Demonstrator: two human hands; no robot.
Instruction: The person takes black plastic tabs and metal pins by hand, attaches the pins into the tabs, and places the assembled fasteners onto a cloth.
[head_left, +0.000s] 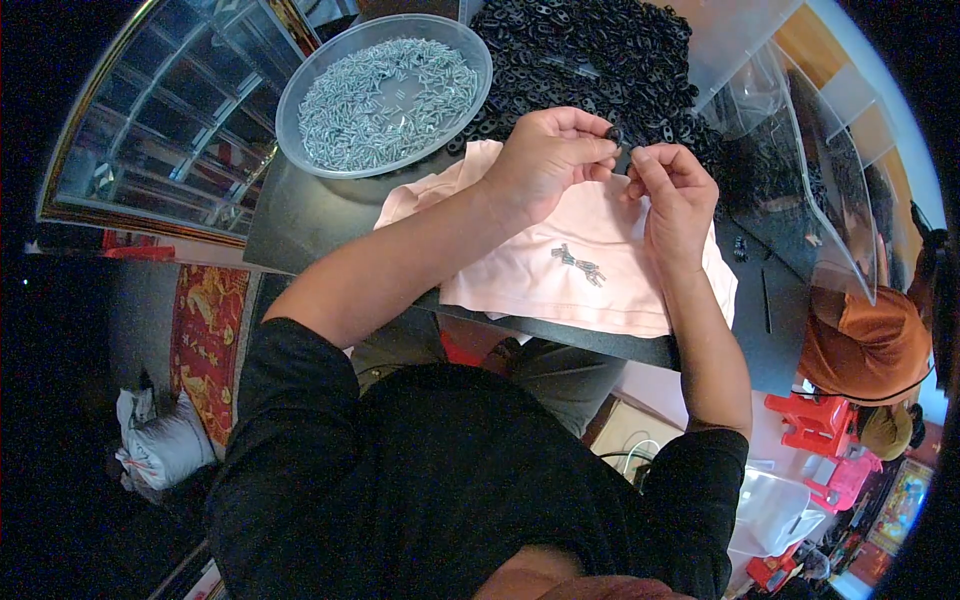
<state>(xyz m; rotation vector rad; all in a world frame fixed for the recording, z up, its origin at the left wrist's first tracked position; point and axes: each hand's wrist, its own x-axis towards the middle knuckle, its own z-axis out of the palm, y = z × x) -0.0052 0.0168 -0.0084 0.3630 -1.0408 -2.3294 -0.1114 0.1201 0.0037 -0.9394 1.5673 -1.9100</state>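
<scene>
Above a pale pink cloth (560, 305), my left hand (545, 165) pinches a small black plastic piece (613, 133) between thumb and fingers. Close by on its right, my right hand (675, 195) is closed in a pinch. A tiny dark bit shows at its fingertips, too small to name. Several small metal pins or screws (580, 265) lie in a loose cluster on the cloth below my hands. Beyond my hands spreads a big heap of small black plastic pieces (570, 60), flat and with holes.
A round clear tub (290, 120) full of small silvery metal pieces stands at the far left of the dark table (310, 225). Clear plastic bins (830, 170) rise at the right. A thin dark rod (767, 300) lies near the right edge. Red stools (812, 425) stand beyond.
</scene>
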